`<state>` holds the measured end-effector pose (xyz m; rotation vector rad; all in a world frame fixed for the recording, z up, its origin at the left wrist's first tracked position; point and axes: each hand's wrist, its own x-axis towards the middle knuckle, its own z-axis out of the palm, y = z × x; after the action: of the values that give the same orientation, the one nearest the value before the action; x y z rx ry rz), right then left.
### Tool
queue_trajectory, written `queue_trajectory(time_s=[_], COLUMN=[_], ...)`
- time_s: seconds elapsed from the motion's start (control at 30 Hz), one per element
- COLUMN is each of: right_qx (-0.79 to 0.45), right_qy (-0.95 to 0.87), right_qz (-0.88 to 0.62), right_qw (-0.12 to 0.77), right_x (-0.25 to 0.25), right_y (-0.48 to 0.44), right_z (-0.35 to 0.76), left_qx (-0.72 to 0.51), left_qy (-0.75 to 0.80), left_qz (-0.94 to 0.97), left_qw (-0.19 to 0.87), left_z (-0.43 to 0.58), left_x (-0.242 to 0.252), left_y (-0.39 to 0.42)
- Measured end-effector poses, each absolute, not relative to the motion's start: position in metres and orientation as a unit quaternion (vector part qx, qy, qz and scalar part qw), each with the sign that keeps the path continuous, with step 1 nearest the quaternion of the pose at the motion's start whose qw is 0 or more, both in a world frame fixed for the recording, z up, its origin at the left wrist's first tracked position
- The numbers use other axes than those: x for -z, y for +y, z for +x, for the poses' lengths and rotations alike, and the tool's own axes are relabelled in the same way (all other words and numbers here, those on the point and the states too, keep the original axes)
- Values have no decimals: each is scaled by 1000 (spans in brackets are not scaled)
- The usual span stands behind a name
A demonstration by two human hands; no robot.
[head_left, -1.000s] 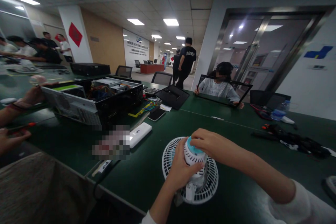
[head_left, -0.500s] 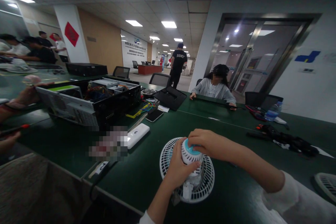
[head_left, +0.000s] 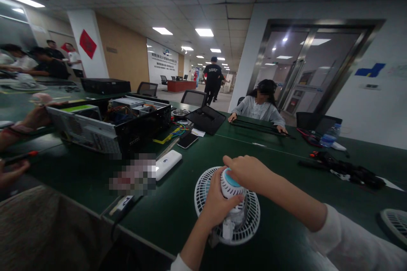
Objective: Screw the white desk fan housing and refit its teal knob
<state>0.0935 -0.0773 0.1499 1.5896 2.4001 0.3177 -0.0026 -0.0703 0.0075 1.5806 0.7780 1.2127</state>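
Note:
A small white fan lies face down on the green table, its round slatted guard [head_left: 202, 197] against the tabletop. Its vented white motor housing [head_left: 226, 189] points up and bears a light-blue round cap [head_left: 231, 179]. My left hand [head_left: 216, 203] is wrapped round the housing, thumb on the near side. From the right, my right hand [head_left: 246, 171] bends over the top with its fingers closed at the blue cap; the fingertips are partly hidden. A white bracket [head_left: 227, 229] sticks out on the near side of the housing.
Left of the fan lie a white power bank [head_left: 168, 165] and a phone [head_left: 187, 140]. An open computer case [head_left: 140, 129] stands beyond them, near another person's hand [head_left: 34, 117]. Across the table sits a person [head_left: 259, 108]. Another fan guard [head_left: 396, 222] lies far right.
My right hand has turned at the blue cap, its wrist and forearm shifting slightly leftward. The left hand keeps its hold. Across the table, the seated person's dark strip has tilted into fuller view.

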Motion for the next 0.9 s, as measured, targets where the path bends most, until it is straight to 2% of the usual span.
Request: queue_trajectory(time_s=[0.33,0.6,0.73,0.9], right_qx=[-58,69,44,-23], right_qy=[765,890,898,887], right_qz=[635,448,434,446], right_qw=[86,43,55,116], right_x=[-147,-161,-159,-164], right_y=[-76,-69,-65,-68], right_z=[100,134,130,119], left_qx=[-503,-480,-490,-491], left_qy=[308,327,319,319], left_qz=[655,653,649,654], left_qw=[472,486,488,478], left_z=[-5,-6,-5,-4], left_x=[-11,-11,-9,-9], left_y=[-71,-72,-70,-70])
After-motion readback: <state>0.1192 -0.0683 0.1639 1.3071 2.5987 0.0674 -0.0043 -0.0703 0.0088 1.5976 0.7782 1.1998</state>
